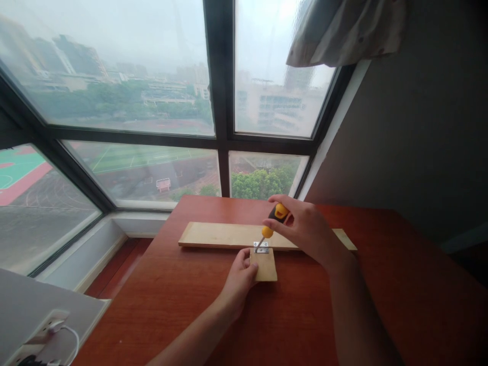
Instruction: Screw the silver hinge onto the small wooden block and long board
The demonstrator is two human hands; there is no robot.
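My right hand [305, 226] is closed around the yellow and black handle of a screwdriver [279, 212], which leans with its shaft pointing down and to the left. The tip meets the near leaf of a small silver hinge [261, 247], at its left side; the screw head under it is too small to make out. That hinge joins a long pale wooden board [217, 235] to a short wooden piece [267, 267] in front of it. With thumb and fingers, my left hand [243, 274] grips the short piece by its left edge.
Everything lies on a reddish-brown table [183, 315]. Large dark-framed windows [224, 101] stand behind it, with a curtain [351, 30] hanging at the upper right. A wall socket with a white plug [57, 326] and cable is at the lower left.
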